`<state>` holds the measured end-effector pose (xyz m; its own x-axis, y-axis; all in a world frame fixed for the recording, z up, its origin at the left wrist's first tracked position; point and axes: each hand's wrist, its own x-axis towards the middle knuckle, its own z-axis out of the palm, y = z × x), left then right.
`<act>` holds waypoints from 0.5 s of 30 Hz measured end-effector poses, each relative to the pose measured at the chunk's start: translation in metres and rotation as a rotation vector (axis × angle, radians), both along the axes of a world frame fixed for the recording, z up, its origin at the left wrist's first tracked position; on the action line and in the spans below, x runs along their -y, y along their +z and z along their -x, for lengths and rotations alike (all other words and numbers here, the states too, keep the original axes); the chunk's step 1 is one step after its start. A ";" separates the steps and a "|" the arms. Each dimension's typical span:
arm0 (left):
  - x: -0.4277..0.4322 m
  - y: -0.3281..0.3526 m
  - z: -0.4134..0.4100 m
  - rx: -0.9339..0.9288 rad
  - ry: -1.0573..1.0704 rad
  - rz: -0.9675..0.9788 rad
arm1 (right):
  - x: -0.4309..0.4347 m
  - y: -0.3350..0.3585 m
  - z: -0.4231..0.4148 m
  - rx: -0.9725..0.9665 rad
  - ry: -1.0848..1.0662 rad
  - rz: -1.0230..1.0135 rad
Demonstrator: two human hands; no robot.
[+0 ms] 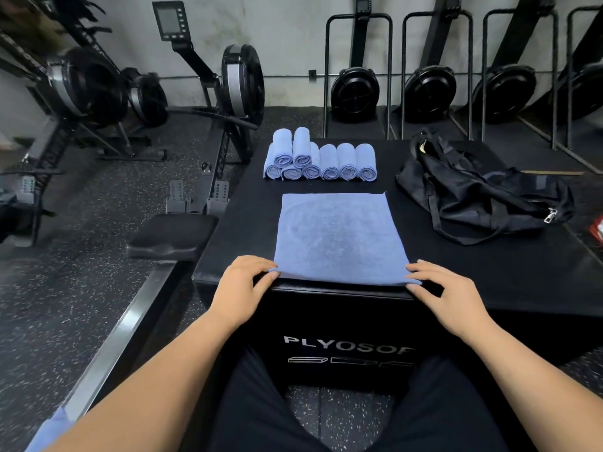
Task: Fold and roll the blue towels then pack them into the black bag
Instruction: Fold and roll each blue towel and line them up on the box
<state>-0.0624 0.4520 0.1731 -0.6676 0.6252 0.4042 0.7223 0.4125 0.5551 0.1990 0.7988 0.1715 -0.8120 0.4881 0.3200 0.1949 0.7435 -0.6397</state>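
Your left hand [243,282] and right hand [447,295] each pinch one near corner of the blue towel [339,236], spread flat at the near edge of the plyo box [489,275].

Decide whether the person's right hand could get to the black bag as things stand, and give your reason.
Probably yes. The black bag lies on the box, ahead and to the right of the right hand, with only bare surface between. It must first release the towel corner it pinches.
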 end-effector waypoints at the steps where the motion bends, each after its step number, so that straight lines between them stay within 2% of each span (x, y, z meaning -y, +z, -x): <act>1: -0.002 0.002 -0.002 0.041 0.020 -0.014 | 0.002 0.003 0.001 0.005 -0.017 0.034; 7: -0.010 0.009 -0.003 0.274 0.130 -0.067 | 0.006 0.025 0.005 0.053 -0.110 0.183; 12: -0.007 0.011 -0.010 0.341 0.143 -0.090 | 0.009 0.032 0.000 0.007 -0.137 0.218; 15: -0.001 0.019 -0.018 0.377 0.122 -0.115 | 0.011 0.032 -0.004 -0.059 -0.159 0.309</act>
<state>-0.0445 0.4530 0.1917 -0.8487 0.4975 0.1797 0.4091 0.4021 0.8191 0.2029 0.7878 0.2030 -0.7027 0.6880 0.1813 0.2488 0.4763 -0.8433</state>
